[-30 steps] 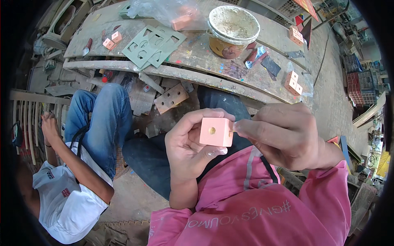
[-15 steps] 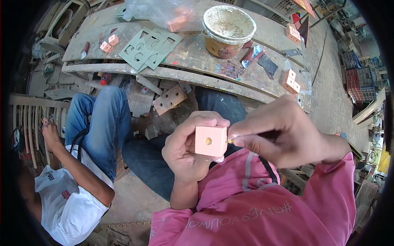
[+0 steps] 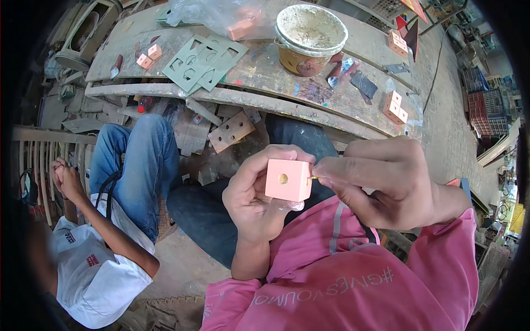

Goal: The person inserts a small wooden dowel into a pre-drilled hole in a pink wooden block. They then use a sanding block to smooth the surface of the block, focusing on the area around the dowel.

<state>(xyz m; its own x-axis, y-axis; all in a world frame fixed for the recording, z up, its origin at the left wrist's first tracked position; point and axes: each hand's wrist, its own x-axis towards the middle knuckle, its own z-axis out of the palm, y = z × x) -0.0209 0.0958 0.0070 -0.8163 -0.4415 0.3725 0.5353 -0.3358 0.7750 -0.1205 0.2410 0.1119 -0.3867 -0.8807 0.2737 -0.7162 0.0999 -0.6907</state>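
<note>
A pale pink cube [image 3: 274, 188] with a round hole in its front face sits in my left hand [image 3: 247, 196], fingers and thumb wrapped around it. White dust coats some of those fingertips. My right hand [image 3: 383, 185] is at the cube's right side, pinching a thin yellow piece [image 3: 314, 177] between thumb and fingers. The piece touches the cube's right face, where another hole partly shows. Most of it is hidden by my fingertips, so its kind cannot be made out.
Ahead stands a paint-spotted wooden bench [image 3: 259, 105] with a plaster-crusted bucket [image 3: 303, 60], green stencil plates [image 3: 201, 69], a plastic bag [image 3: 199, 14] and more pink cubes [image 3: 395, 107]. A co-worker in a white shirt [image 3: 105, 281] sits at left. Below the bench lies a board with holes [image 3: 221, 140].
The cube has risen slightly and turned, so more of its right face shows. My right hand has shifted a little right, still pinching the yellow piece. The co-worker's hands have moved slightly.
</note>
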